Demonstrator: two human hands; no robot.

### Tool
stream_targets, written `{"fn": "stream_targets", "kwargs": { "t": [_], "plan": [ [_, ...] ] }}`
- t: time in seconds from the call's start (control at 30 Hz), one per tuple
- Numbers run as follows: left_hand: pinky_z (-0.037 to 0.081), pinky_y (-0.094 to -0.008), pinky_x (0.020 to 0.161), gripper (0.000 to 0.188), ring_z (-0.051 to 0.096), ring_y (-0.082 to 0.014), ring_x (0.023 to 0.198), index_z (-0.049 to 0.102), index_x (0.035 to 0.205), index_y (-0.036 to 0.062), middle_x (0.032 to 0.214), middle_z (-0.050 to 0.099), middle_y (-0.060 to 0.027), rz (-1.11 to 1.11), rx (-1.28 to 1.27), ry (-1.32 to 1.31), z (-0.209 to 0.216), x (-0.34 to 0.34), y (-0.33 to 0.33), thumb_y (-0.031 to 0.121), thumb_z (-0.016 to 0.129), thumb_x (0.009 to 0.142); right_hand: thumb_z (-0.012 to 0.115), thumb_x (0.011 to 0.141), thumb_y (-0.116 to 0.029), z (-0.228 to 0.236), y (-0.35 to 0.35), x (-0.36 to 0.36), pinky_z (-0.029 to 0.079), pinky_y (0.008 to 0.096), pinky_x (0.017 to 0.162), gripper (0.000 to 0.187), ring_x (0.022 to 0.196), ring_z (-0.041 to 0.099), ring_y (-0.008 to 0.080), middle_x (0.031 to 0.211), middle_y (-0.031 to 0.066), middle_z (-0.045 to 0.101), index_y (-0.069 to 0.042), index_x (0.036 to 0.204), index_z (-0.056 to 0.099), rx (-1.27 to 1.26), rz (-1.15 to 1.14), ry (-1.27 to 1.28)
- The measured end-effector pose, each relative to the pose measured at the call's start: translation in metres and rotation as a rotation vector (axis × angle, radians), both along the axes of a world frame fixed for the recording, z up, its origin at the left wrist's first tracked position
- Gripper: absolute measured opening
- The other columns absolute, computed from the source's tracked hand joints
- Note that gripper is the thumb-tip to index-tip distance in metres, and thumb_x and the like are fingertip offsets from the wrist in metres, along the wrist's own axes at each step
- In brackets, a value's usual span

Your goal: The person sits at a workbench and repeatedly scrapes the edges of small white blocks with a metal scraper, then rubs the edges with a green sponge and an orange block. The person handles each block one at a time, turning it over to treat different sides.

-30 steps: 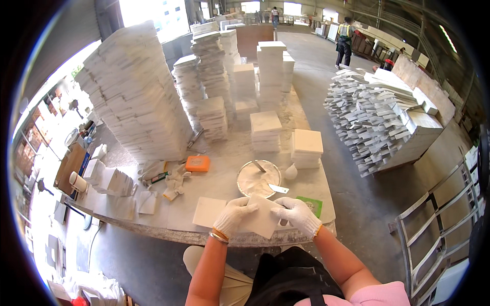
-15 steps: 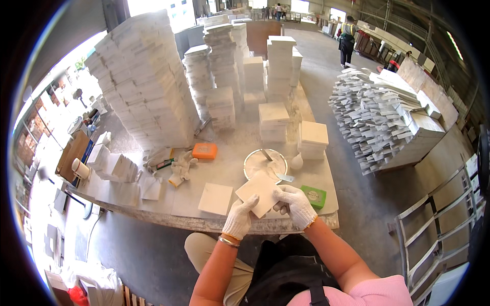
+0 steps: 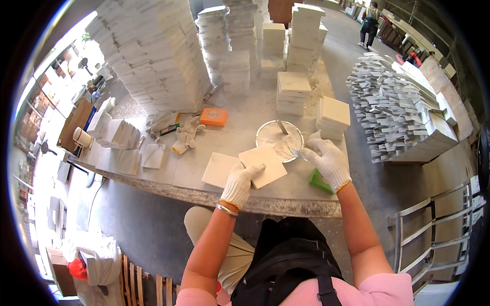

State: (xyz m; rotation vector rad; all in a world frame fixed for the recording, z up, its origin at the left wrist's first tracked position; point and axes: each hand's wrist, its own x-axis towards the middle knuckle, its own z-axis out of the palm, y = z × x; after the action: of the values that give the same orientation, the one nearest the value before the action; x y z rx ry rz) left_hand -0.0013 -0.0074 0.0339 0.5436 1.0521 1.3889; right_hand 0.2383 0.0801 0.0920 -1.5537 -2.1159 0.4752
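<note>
My left hand [image 3: 240,183], in a white knit glove, grips a square white stone tile [image 3: 265,166] by its near left side, thumb on top. Under its left edge, a second tile [image 3: 219,169] lies on the table. My right hand [image 3: 329,164], gloved too, is beside the round bowl [image 3: 259,136] of whitish powder or paste. Its curled fingers close on the end of a small metal putty knife [image 3: 297,153] at the bowl's rim; the grip is partly hidden. Another metal tool [image 3: 282,127] stands in the bowl. A green box [image 3: 319,181] is partly under my right wrist.
Tall stacks of white tiles [image 3: 153,61] fill the table's far left; shorter stacks [image 3: 334,116] stand behind the bowl. An orange box [image 3: 213,117] and loose gloves [image 3: 188,135] lie left. At right are piled stone strips [image 3: 390,109] and a metal rack [image 3: 434,224]. A person [image 3: 369,25] is farther off.
My right hand has let go of the tile and moved right to the putty knife at the bowl. The left hand alone keeps the tile. The view has tilted downward.
</note>
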Motion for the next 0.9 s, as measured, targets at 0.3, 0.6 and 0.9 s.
{"fn": "stream_targets", "kwargs": {
  "t": [0.3, 0.6, 0.9],
  "plan": [
    [0.054, -0.027, 0.068, 0.04, 0.068, -0.0133, 0.085, 0.065, 0.119, -0.0036, 0.101, 0.071, -0.0068, -0.06, -0.028, 0.094, 0.005, -0.008, 0.016, 0.021, 0.073, 0.089, 0.069, 0.09, -0.032, -0.028, 0.026, -0.014, 0.054, 0.0336, 0.074, 0.031, 0.078, 0.069, 0.0231, 0.088, 0.0102, 0.073, -0.008, 0.109, 0.076, -0.363, 0.059, 0.185],
    [0.056, -0.0278, 0.073, 0.038, 0.069, -0.014, 0.089, 0.064, 0.122, -0.0029, 0.105, 0.071, -0.0074, -0.096, -0.073, 0.182, 0.01, -0.015, 0.027, 0.016, 0.071, 0.09, 0.068, 0.088, -0.016, -0.019, 0.032, -0.015, 0.044, 0.0239, 0.057, 0.03, 0.063, 0.054, 0.0096, 0.079, 0.0038, 0.065, 0.004, 0.11, 0.074, -0.622, -0.024, 0.705],
    [0.057, -0.0283, 0.074, 0.037, 0.071, -0.0159, 0.088, 0.065, 0.12, -0.0036, 0.106, 0.072, -0.0085, -0.154, -0.113, 0.244, 0.036, -0.003, 0.041, 0.016, 0.072, 0.089, 0.066, 0.089, -0.015, -0.006, 0.022, -0.027, 0.053, 0.0338, 0.068, 0.024, 0.072, 0.068, 0.0218, 0.088, 0.0099, 0.074, -0.009, 0.11, 0.076, -0.204, 0.151, 0.412]
  ]
}}
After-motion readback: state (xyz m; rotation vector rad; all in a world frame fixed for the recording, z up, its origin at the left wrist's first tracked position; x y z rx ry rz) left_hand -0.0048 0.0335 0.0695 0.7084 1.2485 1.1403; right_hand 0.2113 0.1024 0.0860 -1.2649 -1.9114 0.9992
